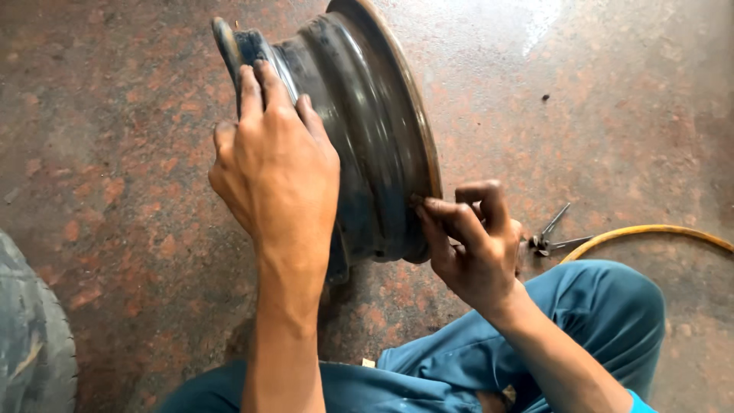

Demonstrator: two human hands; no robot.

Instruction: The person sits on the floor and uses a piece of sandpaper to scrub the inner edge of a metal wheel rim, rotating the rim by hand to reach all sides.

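Your left arm is reaching forward from the lower middle of the view, forearm nearly straight. Your left hand (pixel 274 157) is lying palm-down over the wheel rim (pixel 359 130), with the fingers (pixel 256 88) curling over its far edge, gripping it and keeping it upright.

Your right arm is coming in from the lower right, bent at the wrist. Your right hand (pixel 474 245) is resting against the near flange of the rim, thumb and fingertips (pixel 436 210) pressed together, pinching something small at the edge; you cannot tell what it is.

The rim is standing on its edge on the speckled reddish floor (pixel 115 191), near the middle of it, dark and worn, tilting slightly.

A pair of pliers (pixel 552 237) is lying on the floor just beside your right hand. A yellow hose (pixel 650 229) is curving along the floor toward the right edge. Part of a tyre (pixel 30 336) is showing at the lower left corner. Your blue trouser legs (pixel 596 313) are filling the bottom edge.
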